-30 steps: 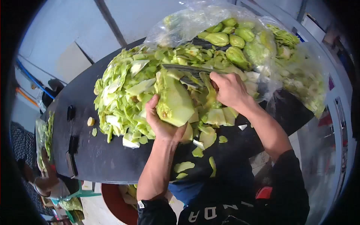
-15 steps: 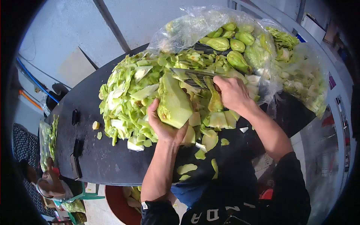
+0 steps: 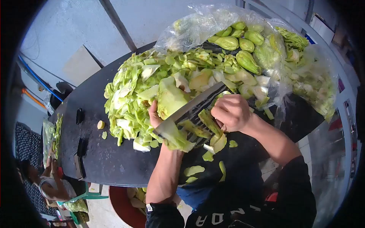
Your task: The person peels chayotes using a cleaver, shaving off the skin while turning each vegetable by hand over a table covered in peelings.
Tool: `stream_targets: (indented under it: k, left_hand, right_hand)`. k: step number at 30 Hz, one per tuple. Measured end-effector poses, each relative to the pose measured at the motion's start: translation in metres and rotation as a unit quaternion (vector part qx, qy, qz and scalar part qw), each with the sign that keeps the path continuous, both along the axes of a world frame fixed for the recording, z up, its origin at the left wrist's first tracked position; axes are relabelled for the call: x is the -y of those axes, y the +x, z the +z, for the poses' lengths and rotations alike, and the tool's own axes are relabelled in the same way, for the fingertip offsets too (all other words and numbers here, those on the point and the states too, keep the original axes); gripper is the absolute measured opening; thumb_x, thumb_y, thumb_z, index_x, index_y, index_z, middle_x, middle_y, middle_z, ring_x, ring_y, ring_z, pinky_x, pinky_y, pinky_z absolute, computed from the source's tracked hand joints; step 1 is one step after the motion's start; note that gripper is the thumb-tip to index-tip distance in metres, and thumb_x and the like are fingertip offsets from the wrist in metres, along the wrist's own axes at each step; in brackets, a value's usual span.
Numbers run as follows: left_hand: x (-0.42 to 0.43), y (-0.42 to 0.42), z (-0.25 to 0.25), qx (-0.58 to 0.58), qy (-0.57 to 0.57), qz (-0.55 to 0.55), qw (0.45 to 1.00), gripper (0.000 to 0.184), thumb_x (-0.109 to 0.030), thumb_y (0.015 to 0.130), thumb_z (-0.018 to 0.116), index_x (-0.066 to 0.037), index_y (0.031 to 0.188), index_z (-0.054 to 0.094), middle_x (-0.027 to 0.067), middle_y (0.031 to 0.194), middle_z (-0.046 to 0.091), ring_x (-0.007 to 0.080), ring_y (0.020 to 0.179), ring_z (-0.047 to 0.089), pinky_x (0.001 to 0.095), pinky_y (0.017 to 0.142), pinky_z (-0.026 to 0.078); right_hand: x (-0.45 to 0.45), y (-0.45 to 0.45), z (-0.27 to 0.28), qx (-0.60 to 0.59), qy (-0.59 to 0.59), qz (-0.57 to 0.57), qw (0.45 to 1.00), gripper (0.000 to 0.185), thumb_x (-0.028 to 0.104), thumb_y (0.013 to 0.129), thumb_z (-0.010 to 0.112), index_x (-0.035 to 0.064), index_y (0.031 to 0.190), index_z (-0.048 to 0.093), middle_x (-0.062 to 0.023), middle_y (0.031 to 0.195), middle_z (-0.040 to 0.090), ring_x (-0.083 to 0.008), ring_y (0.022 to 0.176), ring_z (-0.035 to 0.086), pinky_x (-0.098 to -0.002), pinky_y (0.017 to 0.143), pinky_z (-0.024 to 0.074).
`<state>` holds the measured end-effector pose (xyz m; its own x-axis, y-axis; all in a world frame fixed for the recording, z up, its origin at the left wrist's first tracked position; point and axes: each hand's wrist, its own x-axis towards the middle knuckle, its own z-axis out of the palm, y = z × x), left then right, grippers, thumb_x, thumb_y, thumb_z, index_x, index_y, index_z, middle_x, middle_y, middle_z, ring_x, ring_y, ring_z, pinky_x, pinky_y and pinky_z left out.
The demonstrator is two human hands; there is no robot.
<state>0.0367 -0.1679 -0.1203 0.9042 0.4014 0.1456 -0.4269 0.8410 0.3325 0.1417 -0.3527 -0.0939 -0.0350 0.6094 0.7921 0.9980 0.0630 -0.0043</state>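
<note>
My left hand [image 3: 154, 114] is closed around a large, partly peeled green papaya [image 3: 170, 95], its cut sides flat and pale. The thumb shows at the fruit's left; the blade and peel hide most of the other fingers. In my right hand [image 3: 232, 113] is the handle of a broad-bladed knife [image 3: 201, 102], the handle hidden by the fist. The blade slants across the front of the papaya, edge out of clear sight. Strips of green peel [image 3: 176, 138] hang over the blade's near end. Behind the fruit lies a wide heap of green peelings [image 3: 129, 87].
Whole green ridged fruits [image 3: 246, 45] sit in a clear plastic bag [image 3: 178, 32] at the back. The dark table [image 3: 114, 163] has loose peel scraps [image 3: 194, 171] near its front edge. A red tub [image 3: 125, 207] stands below. Another person [image 3: 57, 188] is at far left.
My right hand has brought the knife down and toward me, from above the papaya to across its front. Peel now lies over the blade. The papaya has tilted slightly in my left hand.
</note>
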Motion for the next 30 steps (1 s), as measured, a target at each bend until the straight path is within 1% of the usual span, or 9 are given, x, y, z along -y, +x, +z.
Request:
stream_targets:
  k: [5,9,11,12,14,15,17,29,30]
  left_hand:
    - [0.011,-0.006,0.007,0.075,-0.109,-0.083,0.988,0.062,-0.044,0.089,0.048,0.001,0.132,0.050,0.0180,0.123,0.061,0.0328,0.111,0.060,0.0447,0.100,0.046]
    - [0.006,-0.005,-0.006,-0.028,-0.029,0.001,0.999,0.062,-0.044,0.089,0.047,0.000,0.132,0.050,0.0187,0.124,0.060,0.0335,0.113,0.059,0.0449,0.100,0.045]
    - [0.010,-0.008,0.002,-0.026,-0.017,-0.005,1.000,0.062,-0.045,0.089,0.048,0.000,0.131,0.051,0.0171,0.122,0.061,0.0323,0.112,0.058,0.0438,0.100,0.045]
    - [0.017,-0.008,0.011,0.063,-0.082,-0.062,0.993,0.062,-0.046,0.088,0.049,-0.001,0.129,0.052,0.0153,0.119,0.062,0.0307,0.110,0.059,0.0421,0.099,0.046]
    - [0.030,-0.006,0.025,-0.100,-0.072,0.073,0.990,0.062,-0.048,0.086,0.050,-0.002,0.128,0.054,0.0140,0.117,0.063,0.0291,0.108,0.059,0.0402,0.098,0.046]
    - [0.029,-0.005,0.026,-0.096,-0.072,0.072,0.990,0.062,-0.048,0.086,0.050,-0.002,0.128,0.054,0.0140,0.117,0.063,0.0291,0.108,0.059,0.0402,0.098,0.046]
    - [0.028,-0.009,0.024,-0.054,-0.010,0.066,0.996,0.062,-0.049,0.086,0.050,-0.004,0.128,0.055,0.0137,0.119,0.062,0.0281,0.108,0.059,0.0398,0.097,0.046]
    - [0.026,-0.010,0.030,-0.085,-0.009,0.039,0.996,0.055,-0.044,0.088,0.047,-0.003,0.125,0.054,0.0125,0.116,0.063,0.0293,0.104,0.062,0.0414,0.093,0.050]
    - [0.022,-0.007,0.027,0.000,-0.002,0.023,1.000,0.058,-0.046,0.086,0.050,-0.005,0.127,0.053,0.0129,0.118,0.062,0.0303,0.105,0.060,0.0471,0.097,0.047]
  right_hand:
    - [0.002,-0.010,0.009,0.028,0.016,0.024,0.999,0.020,0.015,0.056,0.065,0.0094,0.064,0.047,-0.0019,0.056,0.048,-0.0195,0.049,0.053,-0.0318,0.044,0.0429]
    - [-0.003,-0.010,-0.002,0.024,0.048,0.039,0.998,0.027,0.015,0.051,0.062,0.0071,0.059,0.038,-0.0045,0.057,0.042,-0.0215,0.046,0.046,-0.0339,0.041,0.0346]
    - [-0.003,-0.007,0.000,0.004,0.038,0.018,0.999,0.025,0.013,0.054,0.063,0.0079,0.059,0.039,-0.0048,0.056,0.043,-0.0231,0.046,0.048,-0.0351,0.041,0.0352]
    - [-0.002,-0.004,-0.001,0.003,0.038,0.016,0.999,0.025,0.013,0.054,0.063,0.0079,0.059,0.039,-0.0048,0.056,0.043,-0.0231,0.046,0.048,-0.0351,0.041,0.0352]
    - [0.000,0.006,-0.005,-0.099,-0.031,-0.035,0.994,0.020,0.013,0.062,0.067,0.0096,0.066,0.048,-0.0030,0.057,0.052,-0.0234,0.052,0.058,-0.0352,0.045,0.0451]
    - [0.001,0.005,-0.005,-0.106,-0.036,-0.040,0.993,0.020,0.012,0.064,0.069,0.0090,0.068,0.050,-0.0038,0.058,0.054,-0.0255,0.053,0.059,-0.0373,0.046,0.0460]
    - [0.004,0.001,0.000,-0.090,-0.039,-0.040,0.994,0.020,0.012,0.064,0.069,0.0090,0.068,0.050,-0.0041,0.058,0.054,-0.0255,0.053,0.059,-0.0375,0.047,0.0461]
    - [0.004,0.007,-0.008,-0.183,-0.051,-0.046,0.981,0.010,0.012,0.074,0.065,0.0078,0.075,0.055,-0.0098,0.061,0.059,-0.0341,0.058,0.061,-0.0415,0.048,0.0462]
    - [0.003,0.009,-0.005,-0.198,-0.068,-0.105,0.972,0.010,0.012,0.075,0.064,0.0075,0.078,0.056,-0.0115,0.064,0.061,-0.0351,0.060,0.062,-0.0430,0.051,0.0474]
